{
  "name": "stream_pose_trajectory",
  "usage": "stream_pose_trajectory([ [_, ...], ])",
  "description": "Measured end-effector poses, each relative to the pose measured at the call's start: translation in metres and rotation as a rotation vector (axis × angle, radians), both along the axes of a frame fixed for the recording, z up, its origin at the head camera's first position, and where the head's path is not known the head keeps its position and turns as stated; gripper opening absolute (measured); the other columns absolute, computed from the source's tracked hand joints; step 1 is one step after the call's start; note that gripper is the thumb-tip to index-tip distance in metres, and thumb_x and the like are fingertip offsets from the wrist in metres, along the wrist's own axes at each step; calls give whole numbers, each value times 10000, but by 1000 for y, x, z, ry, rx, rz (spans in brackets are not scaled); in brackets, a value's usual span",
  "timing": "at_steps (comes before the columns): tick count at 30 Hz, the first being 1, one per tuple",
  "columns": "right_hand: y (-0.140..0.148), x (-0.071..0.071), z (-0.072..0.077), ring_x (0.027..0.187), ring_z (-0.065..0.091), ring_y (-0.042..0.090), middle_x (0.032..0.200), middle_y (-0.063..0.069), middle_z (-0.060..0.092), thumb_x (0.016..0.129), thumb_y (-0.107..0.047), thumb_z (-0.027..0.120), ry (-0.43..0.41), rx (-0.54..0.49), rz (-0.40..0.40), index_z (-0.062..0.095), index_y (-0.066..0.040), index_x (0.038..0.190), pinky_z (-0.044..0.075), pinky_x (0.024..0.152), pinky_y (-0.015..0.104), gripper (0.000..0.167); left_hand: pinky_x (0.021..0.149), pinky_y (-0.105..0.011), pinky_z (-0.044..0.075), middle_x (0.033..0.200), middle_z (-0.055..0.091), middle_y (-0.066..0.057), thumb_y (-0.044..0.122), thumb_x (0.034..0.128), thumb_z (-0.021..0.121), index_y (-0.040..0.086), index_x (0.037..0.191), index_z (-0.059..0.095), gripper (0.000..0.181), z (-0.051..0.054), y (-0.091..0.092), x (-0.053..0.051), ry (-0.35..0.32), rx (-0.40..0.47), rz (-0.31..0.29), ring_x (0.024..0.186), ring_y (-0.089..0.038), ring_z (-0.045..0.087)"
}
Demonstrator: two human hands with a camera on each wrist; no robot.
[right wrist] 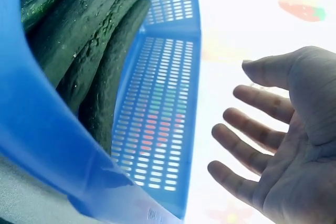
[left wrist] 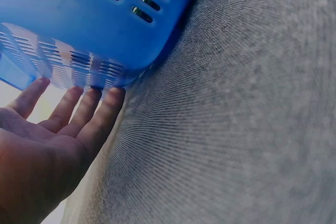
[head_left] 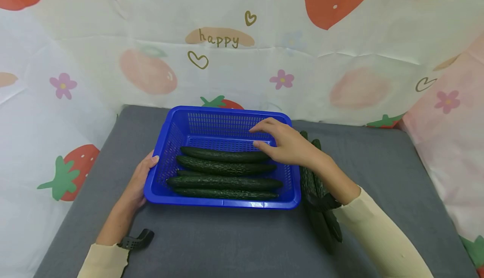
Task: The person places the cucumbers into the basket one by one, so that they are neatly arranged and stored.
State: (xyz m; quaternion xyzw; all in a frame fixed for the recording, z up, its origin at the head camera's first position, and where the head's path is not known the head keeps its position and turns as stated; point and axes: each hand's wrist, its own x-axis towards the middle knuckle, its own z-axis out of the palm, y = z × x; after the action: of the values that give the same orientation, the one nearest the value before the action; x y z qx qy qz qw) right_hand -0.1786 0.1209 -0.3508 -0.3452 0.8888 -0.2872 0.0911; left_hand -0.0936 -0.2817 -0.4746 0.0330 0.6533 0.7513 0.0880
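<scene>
A blue plastic basket (head_left: pixel 223 203) with slotted walls holds several dark green cucumbers (head_left: pixel 227 169), lying side by side across its near half. My left hand (head_left: pixel 141 175) grips the basket's left side, its thumb on the rim. In the left wrist view, the fingertips (left wrist: pixel 113 98) touch the outer slotted wall. Over the basket's right side hovers my right hand (head_left: pixel 285 143), fingers spread and slightly bent, with nothing between them. The right wrist view shows this hand apart from the basket and the cucumbers inside.
More cucumbers (head_left: pixel 319 185) lie on the grey cloth-covered table (head_left: pixel 227 244) right of the basket, partly hidden beneath my right forearm. A printed curtain (head_left: pixel 227 76) hangs behind and along both sides. Each wrist wears a black band (head_left: pixel 137 240).
</scene>
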Motion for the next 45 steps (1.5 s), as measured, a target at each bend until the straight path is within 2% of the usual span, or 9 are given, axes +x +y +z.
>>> stream_pose_trajectory([
  [7, 4, 4, 4, 1420, 555, 320, 1504, 117, 585, 1064, -260, 642, 8, -9, -21, 633, -104, 1431, 482, 1150, 551, 399, 924, -231, 590, 1288, 677, 112, 294, 1144, 326, -13, 1646, 186, 604, -1, -3, 1, 10, 4, 2, 1122, -54, 681],
  [14, 10, 10, 11, 1344, 618, 337, 1475, 135, 606, 1051, -254, 661, 30, 5, -132, 628, -87, 1436, 533, 1073, 560, 422, 911, -243, 593, 1283, 672, 103, 302, 1141, 329, 11, 1650, 198, 600, 2, -3, -1, 5, -4, 11, 1114, -64, 677],
  [19, 22, 13, 9, 1351, 611, 351, 1474, 135, 607, 1058, -257, 651, 15, 2, -192, 616, -93, 1448, 535, 1054, 578, 425, 906, -251, 599, 1276, 681, 87, 282, 1143, 318, 33, 1638, 222, 563, 1, -1, -2, 13, 16, 0, 1107, -72, 684],
  [24, 32, 15, 7, 1345, 600, 370, 1462, 146, 609, 1073, -269, 628, 3, -19, -214, 610, -112, 1456, 529, 1043, 588, 414, 917, -246, 595, 1291, 677, 85, 278, 1144, 313, 17, 1642, 211, 572, 1, 1, -3, 18, 15, -1, 1123, -72, 680],
  [31, 44, 24, -1, 1209, 645, 374, 1470, 155, 594, 1067, -270, 636, 20, -24, -244, 615, -114, 1451, 539, 884, 507, 415, 927, -244, 595, 1302, 679, 96, 288, 1147, 318, -9, 1657, 164, 611, 1, 1, -1, 8, 24, -19, 1134, -66, 681],
  [34, 49, 29, -7, 1230, 640, 399, 1488, 171, 581, 1067, -266, 637, 15, -33, -254, 615, -101, 1450, 555, 964, 549, 417, 934, -247, 594, 1314, 670, 96, 303, 1148, 318, 4, 1662, 166, 614, 1, 0, 0, 10, 18, -30, 1146, -63, 678],
  [38, 56, 32, -14, 1335, 602, 426, 1477, 191, 583, 1066, -250, 640, 19, -51, -261, 614, -77, 1445, 519, 1077, 606, 418, 936, -246, 592, 1322, 663, 97, 311, 1149, 319, 18, 1664, 177, 610, 0, -1, 0, 13, 12, -31, 1149, -61, 676],
  [45, 70, 38, -21, 1303, 603, 407, 1467, 208, 580, 1069, -246, 635, 28, -49, -313, 602, -52, 1455, 514, 1074, 607, 434, 946, -236, 589, 1328, 663, 95, 311, 1152, 318, -11, 1661, 165, 622, -1, -3, 1, 19, 8, -23, 1147, -60, 679],
])
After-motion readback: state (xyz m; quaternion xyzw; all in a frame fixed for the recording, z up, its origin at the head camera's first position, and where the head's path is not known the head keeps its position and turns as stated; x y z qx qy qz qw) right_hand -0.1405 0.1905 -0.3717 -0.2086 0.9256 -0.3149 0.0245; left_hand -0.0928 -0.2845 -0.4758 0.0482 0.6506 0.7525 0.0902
